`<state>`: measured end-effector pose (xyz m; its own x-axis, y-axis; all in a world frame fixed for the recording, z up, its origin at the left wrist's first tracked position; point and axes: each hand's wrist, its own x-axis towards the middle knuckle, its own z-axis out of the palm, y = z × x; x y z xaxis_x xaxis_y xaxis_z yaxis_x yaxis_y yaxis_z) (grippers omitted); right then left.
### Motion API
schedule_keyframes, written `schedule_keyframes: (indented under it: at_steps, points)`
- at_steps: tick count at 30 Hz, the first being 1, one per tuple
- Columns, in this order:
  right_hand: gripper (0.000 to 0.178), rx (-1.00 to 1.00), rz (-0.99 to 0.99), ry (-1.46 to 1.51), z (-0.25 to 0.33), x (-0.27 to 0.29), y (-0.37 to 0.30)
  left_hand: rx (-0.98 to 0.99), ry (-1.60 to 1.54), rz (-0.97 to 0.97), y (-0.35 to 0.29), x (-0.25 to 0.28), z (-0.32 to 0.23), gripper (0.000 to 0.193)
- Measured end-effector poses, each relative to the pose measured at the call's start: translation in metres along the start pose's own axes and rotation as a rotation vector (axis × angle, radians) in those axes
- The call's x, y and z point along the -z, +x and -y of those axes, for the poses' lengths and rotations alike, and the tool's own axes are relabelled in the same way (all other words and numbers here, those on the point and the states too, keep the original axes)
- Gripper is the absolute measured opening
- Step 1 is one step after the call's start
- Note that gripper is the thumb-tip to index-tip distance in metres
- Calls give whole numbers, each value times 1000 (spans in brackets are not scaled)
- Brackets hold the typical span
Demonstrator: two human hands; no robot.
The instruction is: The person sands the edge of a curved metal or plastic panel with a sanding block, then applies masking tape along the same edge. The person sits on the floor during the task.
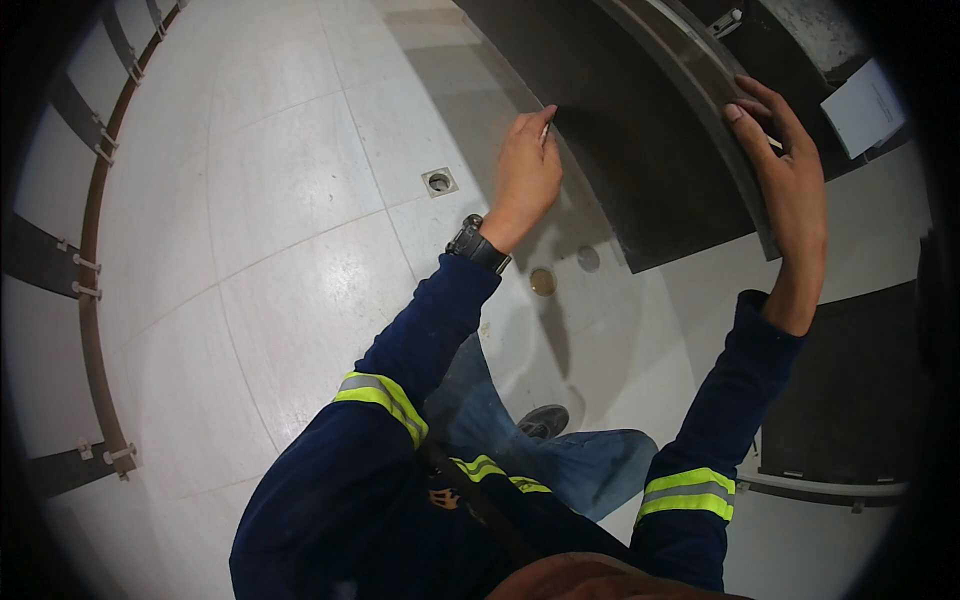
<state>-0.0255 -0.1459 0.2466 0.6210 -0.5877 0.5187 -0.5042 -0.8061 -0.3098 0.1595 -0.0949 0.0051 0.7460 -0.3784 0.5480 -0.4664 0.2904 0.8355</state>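
A dark brown cabinet panel [640,130] with a bare lower edge slants across the upper right, above the pale floor. My left hand [528,170], wearing a black wristwatch [480,243], is closed in a pinch at the panel's left edge. Between its fingertips shows a small thin thing [546,133] whose kind I cannot make out. My right hand [795,165] is curled over the raised board [735,150] on the panel's right side, thumb and forefinger at its top edge. A pale sliver shows between those fingers, too small to name.
A square floor drain [439,181] and a round brass-coloured floor cap [542,281] lie in the tiles. White cabinet doors with handles [88,263] line the far left. At right are a white paper [863,108] and another dark panel [842,385]. My shoe [544,421] is below.
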Motion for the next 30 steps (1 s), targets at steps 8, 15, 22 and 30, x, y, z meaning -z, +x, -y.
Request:
schedule_keyframes:
  at_steps: [8,15,22,30]
  points:
    - [63,-16,-6,-3,0,0,0,-55,24,-74,0,-9,-1,34]
    - [64,-3,-7,-7,0,0,1,-56,8,-128,13,-8,2,34]
    - [66,-6,-15,-12,-4,0,2,30,-59,-108,10,-14,8,35]
    - [63,-13,0,2,0,1,1,-37,65,-149,31,-11,29,34]
